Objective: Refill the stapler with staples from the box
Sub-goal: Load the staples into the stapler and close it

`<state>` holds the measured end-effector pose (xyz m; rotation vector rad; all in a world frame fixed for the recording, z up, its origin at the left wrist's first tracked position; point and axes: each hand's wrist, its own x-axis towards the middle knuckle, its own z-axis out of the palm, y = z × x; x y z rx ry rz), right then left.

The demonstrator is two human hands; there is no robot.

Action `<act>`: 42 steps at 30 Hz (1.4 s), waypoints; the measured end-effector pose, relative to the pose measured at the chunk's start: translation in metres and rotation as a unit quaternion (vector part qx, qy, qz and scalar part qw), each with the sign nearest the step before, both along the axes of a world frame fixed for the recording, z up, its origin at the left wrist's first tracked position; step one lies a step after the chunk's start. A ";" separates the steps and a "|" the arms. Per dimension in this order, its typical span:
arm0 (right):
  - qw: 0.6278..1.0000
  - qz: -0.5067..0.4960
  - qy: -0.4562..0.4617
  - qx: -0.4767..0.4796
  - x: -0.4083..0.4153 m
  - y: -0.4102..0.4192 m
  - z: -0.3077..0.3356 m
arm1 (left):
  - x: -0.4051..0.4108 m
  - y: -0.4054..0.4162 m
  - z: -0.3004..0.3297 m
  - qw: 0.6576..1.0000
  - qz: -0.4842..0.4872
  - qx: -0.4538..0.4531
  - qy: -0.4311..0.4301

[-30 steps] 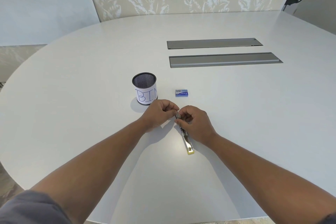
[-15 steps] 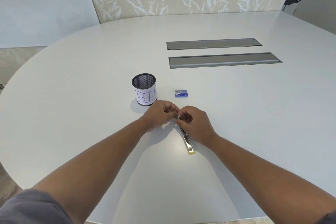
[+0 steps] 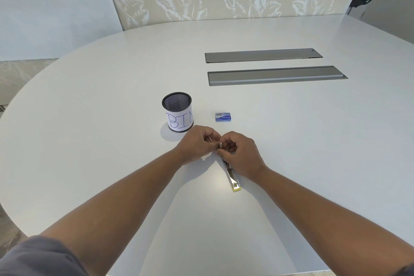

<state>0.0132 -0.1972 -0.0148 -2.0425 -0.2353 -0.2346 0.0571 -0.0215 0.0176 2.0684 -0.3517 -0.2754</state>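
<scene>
Stapler (image 3: 230, 175) is laid open on the white counter (image 3: 89, 141), its metal staple channel stretched toward the person, with a yellowish tip at the near end. The far end is covered by both hands. Almost nothing is seen to have changed over the last second: the hands are held at the same spot as before, with only slight shifts of the fingers, and the box (image 3: 223, 117) is left where it was. From this it is judged that a fiddly step at the far end is still being worked on, probably the seating of staples into the channel or the freeing of the pusher, and that the refill is not yet done.

The left hand (image 3: 197, 147) is curled, its fingertips brought together in a pinch around a small shiny metal piece (image 3: 220, 144) between the 2 hands; whether this is a strip of staples or a part of the stapler cannot be told. The right hand (image 3: 240, 154) is also curled, its fingers closed on the far end of the stapler, so that the channel is seen emerging from under its palm.

The blue box is set just beyond the hands, apart from them, apparently closed. A mesh cup (image 3: 178, 112) with a paper label reading "BIN" stands to the left of the box. 2 grey recessed panels (image 3: 275, 75) are set further back in the counter.
</scene>
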 end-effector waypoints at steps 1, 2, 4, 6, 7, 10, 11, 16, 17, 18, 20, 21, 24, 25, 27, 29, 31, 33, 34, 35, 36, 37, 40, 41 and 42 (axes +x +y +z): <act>1.000 0.000 0.001 0.002 0.000 0.000 0.000 | 0.001 0.000 0.000 1.000 0.004 -0.001 -0.001; 1.000 0.001 0.001 0.003 0.000 0.000 0.001 | 0.002 0.001 0.000 1.000 0.005 -0.004 -0.002; 1.000 0.001 0.001 0.004 0.000 0.000 0.001 | 0.003 0.001 0.000 1.000 0.002 -0.002 0.000; 1.000 0.001 0.005 0.005 0.000 0.000 0.001 | 0.005 0.000 0.000 1.000 0.002 0.000 0.006; 1.000 0.001 0.007 0.007 0.000 0.000 0.001 | 0.006 0.000 0.000 1.000 0.002 -0.002 0.012; 1.000 -0.001 0.010 0.010 0.001 -0.001 0.001 | 0.011 -0.003 0.000 0.999 0.004 -0.007 0.042; 1.000 -0.001 0.011 0.010 0.002 -0.001 0.002 | 0.012 -0.004 0.001 0.999 0.008 -0.006 0.053; 1.000 -0.002 0.018 0.008 0.002 0.000 0.002 | 0.017 -0.006 0.003 0.996 0.021 -0.001 0.086; 1.000 -0.002 0.018 0.008 0.002 0.000 0.002 | 0.018 -0.006 0.003 0.996 0.018 0.002 0.090; 1.000 -0.002 0.018 0.009 0.001 0.000 0.002 | 0.018 -0.005 0.002 0.996 0.015 0.006 0.092; 1.000 -0.001 0.018 0.009 0.001 0.000 0.003 | 0.019 -0.004 0.001 0.996 0.017 0.006 0.089; 1.000 0.000 0.018 0.009 0.001 0.000 0.003 | 0.018 -0.004 0.001 0.996 0.020 0.002 0.086; 1.000 0.000 0.018 0.012 0.001 0.000 0.003 | 0.018 -0.004 -0.001 0.997 0.020 -0.001 0.073; 1.000 -0.001 0.018 0.013 0.001 0.000 0.003 | 0.018 -0.004 -0.002 0.998 0.016 0.001 0.067; 1.000 -0.001 0.019 0.012 0.001 -0.001 0.003 | 0.017 -0.004 -0.004 0.998 0.011 0.008 0.058; 1.000 -0.002 0.018 0.008 0.001 0.000 0.003 | 0.016 -0.003 -0.005 0.999 0.012 0.015 0.051; 1.000 -0.003 0.018 0.008 0.002 0.000 0.003 | 0.016 -0.002 -0.006 0.999 0.013 0.017 0.050; 1.000 -0.004 0.017 0.005 0.002 0.000 0.003 | 0.015 -0.002 -0.006 0.999 0.014 0.016 0.049; 1.000 -0.004 0.016 0.005 0.001 0.000 0.003 | 0.015 -0.002 -0.005 0.999 0.016 0.014 0.049; 1.000 -0.004 0.015 0.006 0.001 0.000 0.003 | 0.014 -0.003 -0.005 0.999 0.018 0.012 0.050; 1.000 -0.004 0.015 0.006 0.001 0.000 0.003 | 0.014 -0.004 -0.005 0.998 0.023 0.011 0.051; 1.000 -0.004 0.016 0.007 0.001 0.000 0.003 | 0.014 -0.005 -0.005 0.998 0.028 0.009 0.051; 1.000 -0.003 0.016 0.010 0.002 0.000 0.003 | 0.013 -0.006 -0.005 0.998 0.044 0.000 0.050; 1.000 -0.003 0.015 0.011 0.002 0.000 0.003 | 0.013 -0.006 -0.004 0.998 0.048 -0.005 0.052; 1.000 -0.002 0.015 0.011 0.002 0.000 0.004 | 0.014 -0.005 -0.004 0.997 0.049 -0.011 0.059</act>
